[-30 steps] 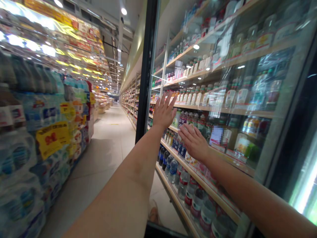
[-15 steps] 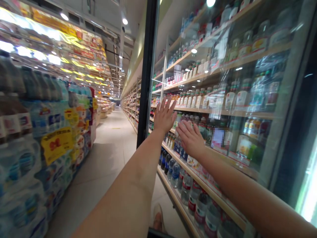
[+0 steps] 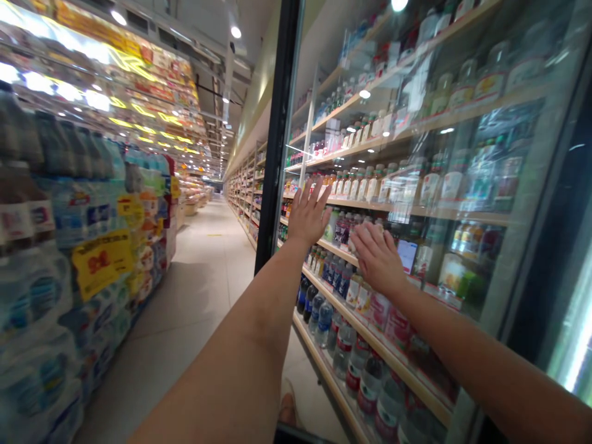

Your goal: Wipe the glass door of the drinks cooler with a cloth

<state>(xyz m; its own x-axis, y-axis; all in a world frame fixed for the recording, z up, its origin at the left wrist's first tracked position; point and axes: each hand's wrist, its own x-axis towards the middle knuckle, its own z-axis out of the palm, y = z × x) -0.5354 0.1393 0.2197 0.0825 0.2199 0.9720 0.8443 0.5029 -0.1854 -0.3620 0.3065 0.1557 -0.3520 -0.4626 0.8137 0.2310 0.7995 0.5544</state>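
Note:
My left hand (image 3: 309, 213) lies against the glass door (image 3: 467, 132) with its fingers spread, close to the door's dark frame (image 3: 272, 148). It holds nothing. To its right, my right hand (image 3: 377, 256) is pressed to the same pane, its fingers close together over a whitish, crumpled cloth (image 3: 352, 245). Only small edges of the cloth show past the fingers; the rest is under the palm. Behind the glass, rows of drink bottles (image 3: 365, 182) stand on wood-edged shelves (image 3: 398, 361).
Shrink-wrapped bottle packs (image 3: 32, 302) with a yellow price sign (image 3: 102, 262) are stacked on the left. A pale tiled aisle (image 3: 208, 265) runs ahead between them and more shelves (image 3: 245, 185). One foot (image 3: 287, 407) shows at the bottom.
My right hand has slid to the right across the glass with the cloth beneath it. My left hand has stayed in place on the pane.

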